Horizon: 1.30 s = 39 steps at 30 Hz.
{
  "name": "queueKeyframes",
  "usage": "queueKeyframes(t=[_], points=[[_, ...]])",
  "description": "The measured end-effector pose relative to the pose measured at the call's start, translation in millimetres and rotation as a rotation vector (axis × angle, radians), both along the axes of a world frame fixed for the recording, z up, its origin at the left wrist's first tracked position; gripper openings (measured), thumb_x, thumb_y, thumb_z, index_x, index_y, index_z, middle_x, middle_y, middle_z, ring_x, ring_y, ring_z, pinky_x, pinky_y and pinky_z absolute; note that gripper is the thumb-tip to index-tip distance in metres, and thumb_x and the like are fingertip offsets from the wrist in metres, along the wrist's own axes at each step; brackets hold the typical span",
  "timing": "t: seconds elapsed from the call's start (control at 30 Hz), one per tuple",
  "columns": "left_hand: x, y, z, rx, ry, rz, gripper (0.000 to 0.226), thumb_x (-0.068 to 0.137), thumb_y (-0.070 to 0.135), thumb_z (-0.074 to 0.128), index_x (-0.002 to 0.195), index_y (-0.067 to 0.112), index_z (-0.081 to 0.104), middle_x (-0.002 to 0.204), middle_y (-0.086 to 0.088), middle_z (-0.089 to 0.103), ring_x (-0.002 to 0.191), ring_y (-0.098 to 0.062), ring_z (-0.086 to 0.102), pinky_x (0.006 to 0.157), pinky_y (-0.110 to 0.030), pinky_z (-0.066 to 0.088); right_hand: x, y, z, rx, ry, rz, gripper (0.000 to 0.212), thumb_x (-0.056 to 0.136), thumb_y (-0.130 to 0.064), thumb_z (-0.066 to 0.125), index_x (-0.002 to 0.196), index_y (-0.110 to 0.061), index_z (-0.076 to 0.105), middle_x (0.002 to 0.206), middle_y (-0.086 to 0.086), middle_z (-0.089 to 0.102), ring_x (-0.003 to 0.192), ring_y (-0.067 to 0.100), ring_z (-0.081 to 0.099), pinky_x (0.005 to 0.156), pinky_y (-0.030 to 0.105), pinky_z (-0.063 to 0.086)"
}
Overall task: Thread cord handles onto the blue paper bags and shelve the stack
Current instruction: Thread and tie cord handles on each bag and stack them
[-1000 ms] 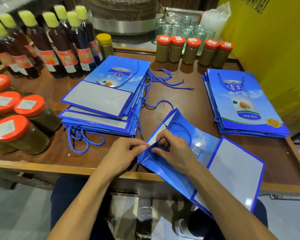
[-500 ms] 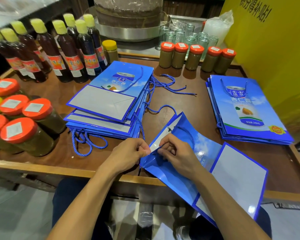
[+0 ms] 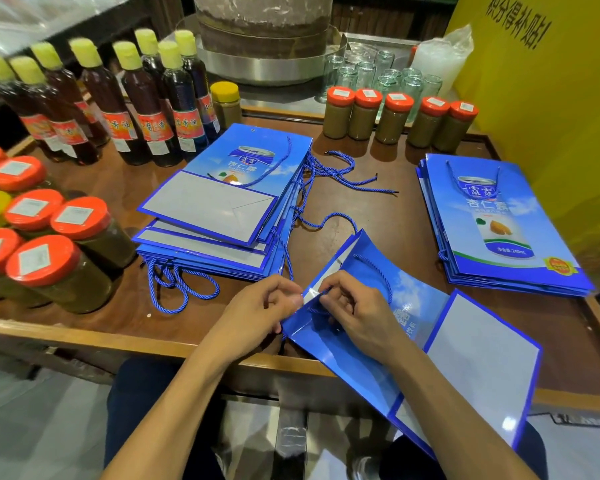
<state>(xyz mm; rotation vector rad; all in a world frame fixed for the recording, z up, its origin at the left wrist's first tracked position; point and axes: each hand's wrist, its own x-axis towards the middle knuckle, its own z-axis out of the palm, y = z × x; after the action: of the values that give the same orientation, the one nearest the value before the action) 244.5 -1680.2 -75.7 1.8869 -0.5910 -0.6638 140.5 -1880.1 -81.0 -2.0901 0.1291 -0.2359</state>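
Observation:
A flat blue paper bag [image 3: 413, 344] lies slanted over the table's near edge, its mouth toward the table's middle. My left hand [image 3: 257, 313] pinches the top rim of the bag at its near corner. My right hand [image 3: 357, 310] rests on the bag and pinches a blue cord [image 3: 378, 271] at the rim; the cord loops over the bag's face. A stack of blue bags [image 3: 219, 216] with cords hanging out lies left of centre. A second neat stack [image 3: 496, 230] lies at the right. Loose blue cords [image 3: 347, 178] lie between the stacks.
Dark oil bottles [image 3: 146, 109] with yellow caps stand at the back left. Orange-lidded jars [image 3: 59, 268] crowd the left edge, and more jars [image 3: 395, 116] line the back. Empty glasses [image 3: 378, 71] stand behind them. A yellow board [image 3: 551, 98] rises at the right. The wooden table [image 3: 84, 327] has a raised rim.
The view has tilted slightly, so everything sits lower in frame. Both hands stay at the bag's rim, with the fingers working the cord a little.

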Motion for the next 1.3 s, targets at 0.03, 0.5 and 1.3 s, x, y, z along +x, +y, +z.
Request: queueKeyframes(t=[0.03, 0.5, 1.3], points=[[-1.0, 0.4, -2.3, 0.014, -0.028, -0.004, 0.013, 0.091, 0.036, 0.075, 0.102, 0.033, 0.072, 0.079, 0.006, 0.07, 0.066, -0.007, 0.059, 0.072, -0.037, 0.056, 0.1, 0.6, 0.5, -0.019, -0.008, 0.003, 0.003, 0.104, -0.013, 0.062, 0.104, -0.015, 0.063, 0.071, -0.005, 0.064, 0.066, 0.019, 0.066, 0.065, 0.035, 0.056], [-16.9, -8.8, -4.1, 0.25, -0.427, 0.076, 0.019, 0.091, 0.054, 0.067, 0.087, 0.035, 0.063, 0.08, 0.019, 0.065, 0.075, 0.002, 0.059, 0.061, -0.019, 0.039, -0.7, -2.7, 1.5, -0.2, -0.055, -0.021, 0.008, 0.104, -0.023, 0.06, 0.111, -0.025, 0.063, 0.066, -0.012, 0.063, 0.063, 0.014, 0.06, 0.065, 0.032, 0.05], [-11.2, -40.6, 18.9, 0.694, -0.919, -0.042, 0.041, 0.103, 0.065, 0.031, 0.109, 0.027, 0.045, 0.088, 0.004, 0.064, 0.071, -0.016, 0.052, 0.054, -0.03, 0.036, -41.4, -52.1, 13.5, -0.681, 0.024, -0.004, 0.022, 0.088, -0.055, 0.067, 0.096, -0.034, 0.067, 0.075, -0.018, 0.061, 0.079, 0.006, 0.046, 0.089, 0.023, 0.038]])
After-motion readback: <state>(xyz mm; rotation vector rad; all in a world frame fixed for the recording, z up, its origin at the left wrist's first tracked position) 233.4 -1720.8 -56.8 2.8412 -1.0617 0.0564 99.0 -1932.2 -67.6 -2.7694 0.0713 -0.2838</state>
